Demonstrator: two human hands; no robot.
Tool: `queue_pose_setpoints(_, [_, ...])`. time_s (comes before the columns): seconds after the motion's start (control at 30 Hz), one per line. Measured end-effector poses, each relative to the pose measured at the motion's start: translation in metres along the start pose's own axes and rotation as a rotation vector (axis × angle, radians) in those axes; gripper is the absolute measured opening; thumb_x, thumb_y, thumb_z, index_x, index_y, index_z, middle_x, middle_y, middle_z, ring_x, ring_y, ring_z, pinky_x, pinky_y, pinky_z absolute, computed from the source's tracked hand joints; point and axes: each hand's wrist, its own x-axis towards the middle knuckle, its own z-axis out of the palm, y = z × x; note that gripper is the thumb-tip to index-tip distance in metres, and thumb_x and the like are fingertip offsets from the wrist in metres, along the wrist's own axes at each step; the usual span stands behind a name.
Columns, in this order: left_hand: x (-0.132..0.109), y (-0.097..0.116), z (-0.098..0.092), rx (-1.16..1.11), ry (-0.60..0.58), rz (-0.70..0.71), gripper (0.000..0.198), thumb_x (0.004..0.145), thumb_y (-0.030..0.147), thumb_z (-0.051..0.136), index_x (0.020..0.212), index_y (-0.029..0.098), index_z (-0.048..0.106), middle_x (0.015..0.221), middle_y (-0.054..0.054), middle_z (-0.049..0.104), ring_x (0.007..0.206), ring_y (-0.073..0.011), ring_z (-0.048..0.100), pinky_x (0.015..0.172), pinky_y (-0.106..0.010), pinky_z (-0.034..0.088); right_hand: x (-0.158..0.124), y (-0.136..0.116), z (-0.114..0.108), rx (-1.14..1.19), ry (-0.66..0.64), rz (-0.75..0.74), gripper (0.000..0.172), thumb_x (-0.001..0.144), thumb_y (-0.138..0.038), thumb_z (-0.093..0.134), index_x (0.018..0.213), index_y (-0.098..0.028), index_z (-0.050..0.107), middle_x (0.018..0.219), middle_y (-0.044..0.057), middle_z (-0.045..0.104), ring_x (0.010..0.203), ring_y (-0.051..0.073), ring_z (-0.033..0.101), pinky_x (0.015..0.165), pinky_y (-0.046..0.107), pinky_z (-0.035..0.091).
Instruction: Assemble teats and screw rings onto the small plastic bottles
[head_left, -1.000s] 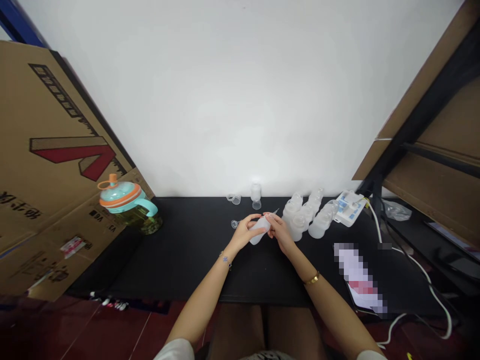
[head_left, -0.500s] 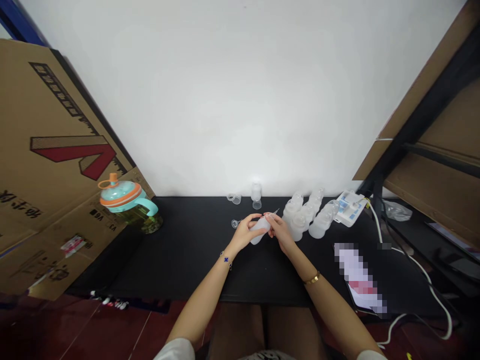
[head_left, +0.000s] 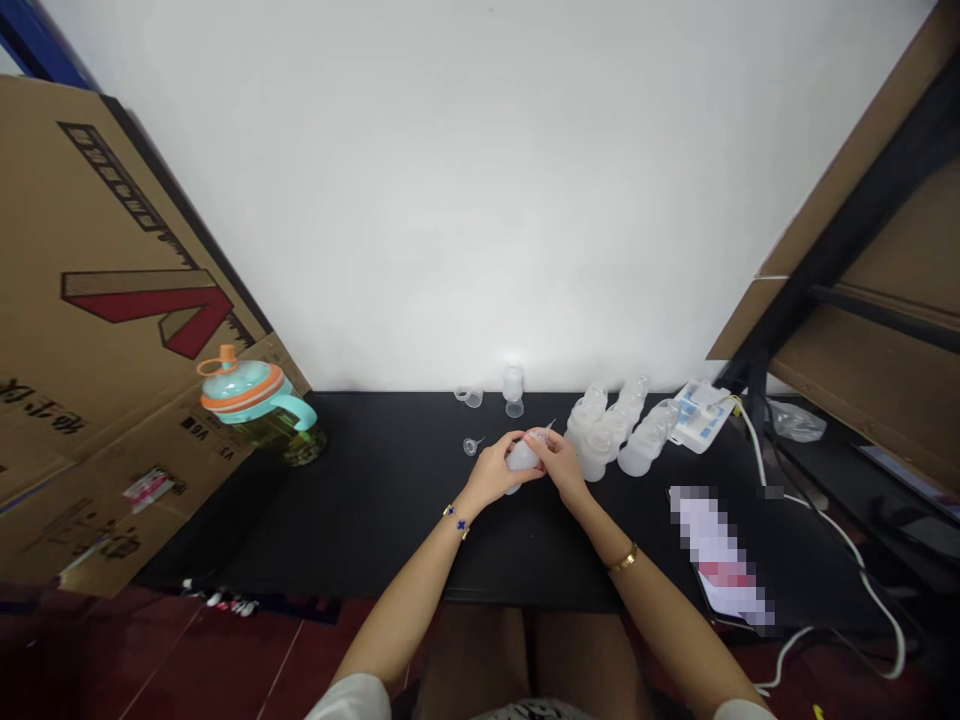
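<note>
Translucent plastic bottle [head_left: 523, 457], held over the black bench [head_left: 360, 520] and clasped between both hands. The left hand [head_left: 499, 473] has its grip clenched around the body; the right hand [head_left: 561, 465] grasps the upper end, near the narrow tip. Relative to the bottle: small clear funnel [head_left: 471, 446] just left; cluster of translucent bottles [head_left: 600, 440] just right; teal-lidded drinking jug [head_left: 255, 395] well left.

Wide gap on desk [head_left: 360, 530] between teal-lidded water jug [head_left: 255, 400] and left hand [head_left: 496, 472], past small clear cup [head_left: 471, 446]. Right side blocked: frosted plastic bottles [head_left: 607, 435] up to white corded device [head_left: 699, 415]; narrower lane between those and blurred flat item [head_left: 720, 560].
</note>
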Motion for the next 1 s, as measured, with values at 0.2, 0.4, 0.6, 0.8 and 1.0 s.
queue_pose_setpoints(0.2, [0.000,0.003,0.000,0.131,0.028,-0.006,0.062,0.067,0.050,0.085,0.121,0.024,0.069,0.107,-0.006,0.076,0.096,-0.0279,0.068,0.083,-0.034,0.050,0.001,0.002,0.000,0.001,0.020,-0.015,0.046,0.070,-0.060,0.081,0.091,-0.020,0.071,0.061,-0.002,0.060,0.046,0.011,0.046,0.041,0.025,0.036])
queue_pose_setpoints(0.4, [-0.001,0.008,-0.001,0.106,0.048,-0.002,0.049,0.071,0.047,0.082,0.114,0.025,0.073,0.100,-0.004,0.077,0.091,-0.0269,0.069,0.083,-0.033,0.049,0.001,0.004,-0.001,-0.057,0.014,-0.017,0.045,0.070,-0.060,0.081,0.090,-0.021,0.071,0.053,-0.004,0.054,0.042,0.011,0.042,0.038,0.024,0.032])
queue_pose_setpoints(0.6, [-0.001,0.009,0.001,0.064,0.059,-0.006,0.046,0.068,0.044,0.083,0.108,0.023,0.074,0.096,-0.004,0.076,0.086,-0.0251,0.068,0.077,-0.031,0.049,0.001,0.002,-0.001,-0.077,0.044,-0.001,0.042,0.068,-0.059,0.082,0.081,-0.021,0.071,0.054,-0.002,0.056,0.044,0.013,0.046,0.038,0.026,0.031])
queue_pose_setpoints(0.8, [0.000,0.010,-0.001,-0.068,0.005,-0.085,0.043,0.063,0.044,0.087,0.093,0.018,0.071,0.080,-0.001,0.073,0.072,-0.0194,0.064,0.066,-0.027,0.044,-0.002,-0.007,0.001,-0.051,0.084,-0.006,0.045,0.063,-0.060,0.085,0.076,-0.021,0.067,0.064,0.002,0.063,0.057,0.018,0.056,0.043,0.027,0.037])
queue_pose_setpoints(1.0, [0.002,0.009,-0.002,-0.211,-0.062,-0.188,0.045,0.056,0.043,0.091,0.083,0.017,0.066,0.071,0.002,0.068,0.064,-0.0162,0.060,0.060,-0.025,0.040,-0.003,-0.009,0.001,-0.036,0.067,-0.069,0.045,0.064,-0.061,0.083,0.073,-0.021,0.064,0.069,0.002,0.063,0.061,0.018,0.056,0.045,0.027,0.038])
